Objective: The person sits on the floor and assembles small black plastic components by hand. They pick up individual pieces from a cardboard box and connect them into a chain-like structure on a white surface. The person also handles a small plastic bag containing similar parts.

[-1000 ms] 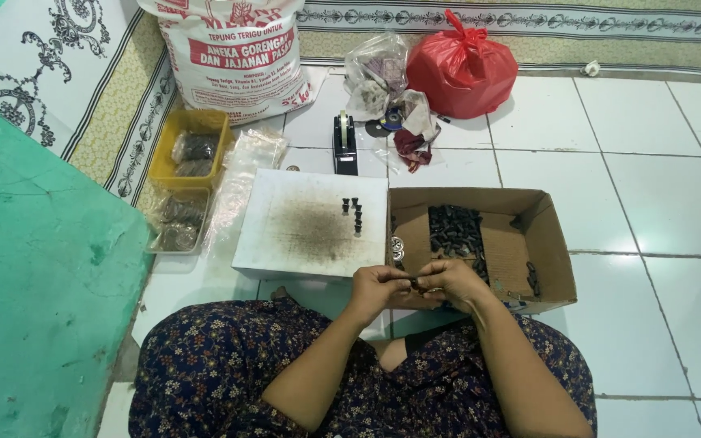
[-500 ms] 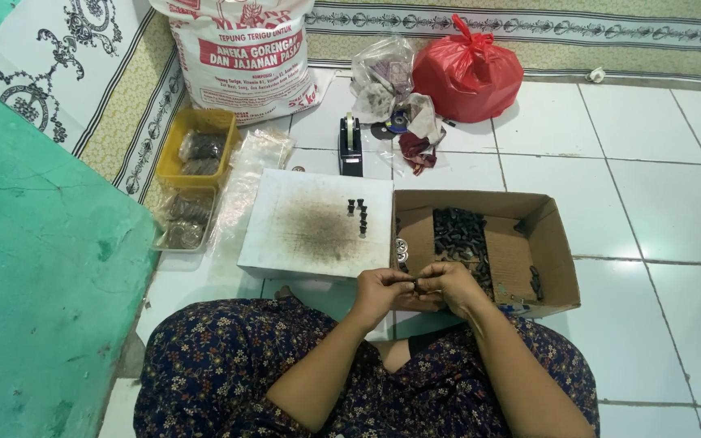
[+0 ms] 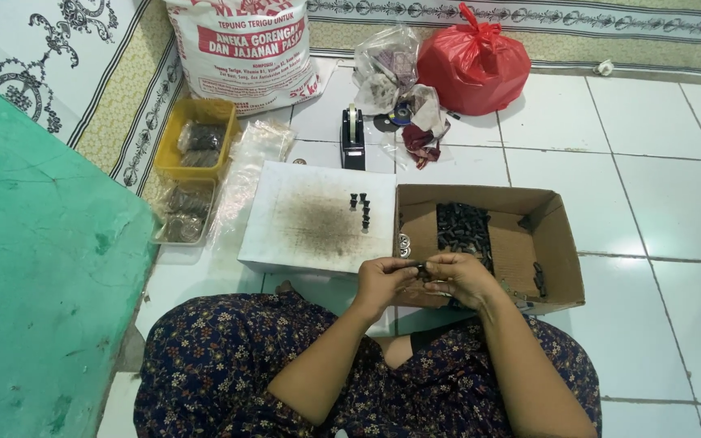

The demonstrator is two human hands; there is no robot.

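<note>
My left hand [image 3: 382,280] and my right hand [image 3: 462,278] meet over my lap, fingers pinched together on a small dark part [image 3: 421,268] between them. Just beyond them lies an open cardboard box [image 3: 557,243] with a heap of small black parts [image 3: 462,229] inside. Left of it is a flat white box [image 3: 285,227], stained grey in the middle, with several small black pieces [image 3: 362,210] standing upright near its right edge.
A black tape dispenser [image 3: 354,139] stands behind the white box. Further back are a printed white sack [image 3: 241,49], a tied red plastic bag [image 3: 474,65] and a clear bag [image 3: 383,69]. A yellow tray [image 3: 198,138] and clear tray [image 3: 182,212] sit left. A green surface [image 3: 34,268] borders the left.
My hands stay together at the box's near edge, fingers shifting slightly on the small part. The view has tilted a little; nothing else has moved.
</note>
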